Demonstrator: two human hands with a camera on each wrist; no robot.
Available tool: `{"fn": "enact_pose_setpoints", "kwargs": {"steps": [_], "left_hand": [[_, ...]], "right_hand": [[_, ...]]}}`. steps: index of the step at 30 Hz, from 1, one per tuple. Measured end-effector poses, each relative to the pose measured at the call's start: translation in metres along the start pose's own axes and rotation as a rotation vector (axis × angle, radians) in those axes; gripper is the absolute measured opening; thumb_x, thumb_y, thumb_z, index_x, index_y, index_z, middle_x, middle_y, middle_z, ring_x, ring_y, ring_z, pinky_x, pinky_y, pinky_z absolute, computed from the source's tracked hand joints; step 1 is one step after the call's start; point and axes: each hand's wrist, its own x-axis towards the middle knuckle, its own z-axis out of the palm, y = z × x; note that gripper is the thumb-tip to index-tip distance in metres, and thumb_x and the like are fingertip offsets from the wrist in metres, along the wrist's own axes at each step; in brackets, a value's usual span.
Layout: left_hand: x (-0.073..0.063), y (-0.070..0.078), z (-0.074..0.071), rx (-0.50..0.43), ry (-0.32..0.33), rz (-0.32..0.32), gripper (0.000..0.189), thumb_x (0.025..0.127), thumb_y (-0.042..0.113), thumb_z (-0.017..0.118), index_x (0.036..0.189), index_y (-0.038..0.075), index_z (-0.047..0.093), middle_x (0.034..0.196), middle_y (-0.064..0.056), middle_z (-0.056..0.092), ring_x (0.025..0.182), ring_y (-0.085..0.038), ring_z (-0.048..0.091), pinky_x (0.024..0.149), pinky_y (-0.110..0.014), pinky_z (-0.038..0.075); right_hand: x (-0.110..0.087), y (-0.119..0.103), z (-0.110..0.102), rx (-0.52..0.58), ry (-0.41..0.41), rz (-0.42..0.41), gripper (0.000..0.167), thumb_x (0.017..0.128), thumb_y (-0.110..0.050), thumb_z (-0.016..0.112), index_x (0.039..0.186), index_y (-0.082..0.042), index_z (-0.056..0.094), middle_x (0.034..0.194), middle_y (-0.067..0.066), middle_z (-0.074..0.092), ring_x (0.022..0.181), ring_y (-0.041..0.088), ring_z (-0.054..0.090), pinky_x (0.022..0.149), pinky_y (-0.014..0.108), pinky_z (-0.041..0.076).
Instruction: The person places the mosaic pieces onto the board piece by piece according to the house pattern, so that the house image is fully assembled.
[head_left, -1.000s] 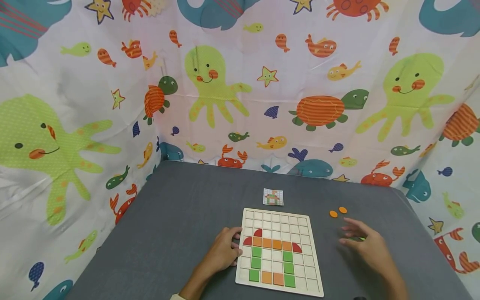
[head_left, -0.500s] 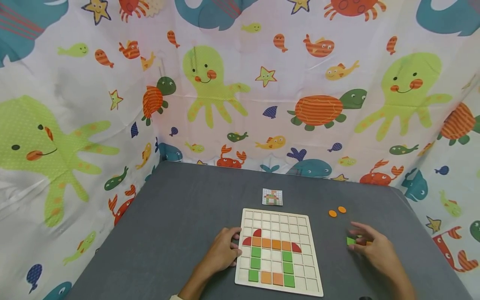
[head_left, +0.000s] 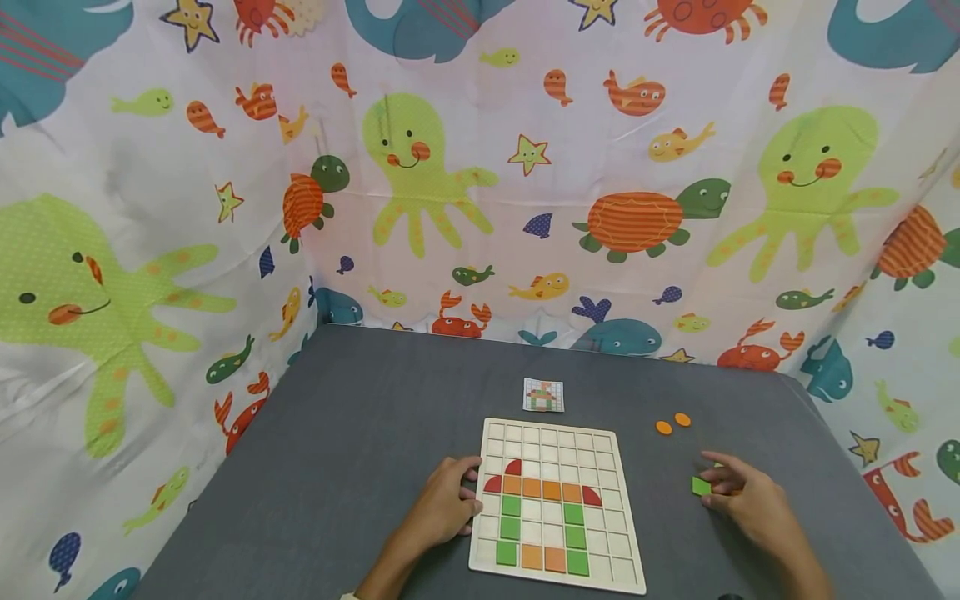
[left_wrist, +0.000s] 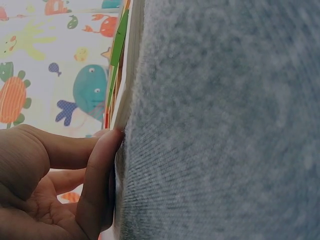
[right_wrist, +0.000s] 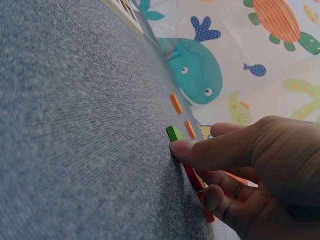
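Note:
My left hand (head_left: 441, 502) is at the left edge of a pale wooden grid board (head_left: 626, 575), thumb and forefinger gripping its rim. In the left wrist view, the fingertips meet the edge of the board (left_wrist: 131, 65). Red quarter-round tiles (head_left: 591, 496), orange squares (head_left: 532, 487) and green squares (head_left: 575, 513) lie in its cells. Right of the board, my right hand (head_left: 753, 500) pinches a green square tile (head_left: 701, 486) low over the table, its thumb overlapping the tile in the right wrist view. Below that hand are a red tile (right_wrist: 194, 177) and an orange tile (right_wrist: 206, 209).
Two orange round tiles (head_left: 663, 427) lie beyond my right hand. A small printed pattern card (head_left: 543, 395) sits behind the board. The dark grey tabletop (head_left: 375, 400) is walled by a cloth (head_left: 465, 275) with sea animals. A dark object (head_left: 730, 597) shows at the front edge.
My right hand has shifted right and slightly toward me, and the green tile now shows at its thumb tip. My left hand stays at the board's edge.

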Motion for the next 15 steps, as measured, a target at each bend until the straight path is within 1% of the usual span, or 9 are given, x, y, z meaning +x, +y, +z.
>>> {"fn": "enact_pose_setpoints", "kwargs": {"steps": [5,8,15], "left_hand": [[-0.0006,0.0008,-0.0002,0.003,0.001,-0.006,0.06,0.088,-0.013,0.074,0.144,-0.001,0.059,0.121,-0.012,0.056,0.096,-0.025,0.06,0.05,-0.032,0.061],[-0.0008,0.0014,-0.0002,0.003,0.001,-0.009,0.06,0.088,-0.013,0.074,0.144,-0.001,0.058,0.121,-0.012,0.055,0.096,-0.025,0.06,0.05,-0.032,0.061],[-0.0006,0.0004,0.0001,0.0,0.004,-0.003,0.06,0.088,-0.013,0.073,0.144,-0.001,0.059,0.121,-0.013,0.055,0.096,-0.025,0.06,0.05,-0.031,0.061]], "right_hand": [[0.0006,-0.0004,0.0005,0.0,0.007,0.022,0.063,0.086,0.002,0.084,0.143,0.007,0.058,0.108,0.016,0.077,0.084,0.016,0.065,0.063,0.02,0.051],[0.0015,-0.001,0.0009,0.009,0.002,0.035,0.065,0.087,0.001,0.083,0.145,0.008,0.055,0.108,0.016,0.077,0.083,0.016,0.065,0.062,0.021,0.051],[0.0027,-0.0031,0.0035,-0.019,0.02,0.018,0.074,0.088,-0.004,0.085,0.15,0.008,0.047,0.108,0.017,0.077,0.085,0.017,0.067,0.062,0.021,0.052]]}}
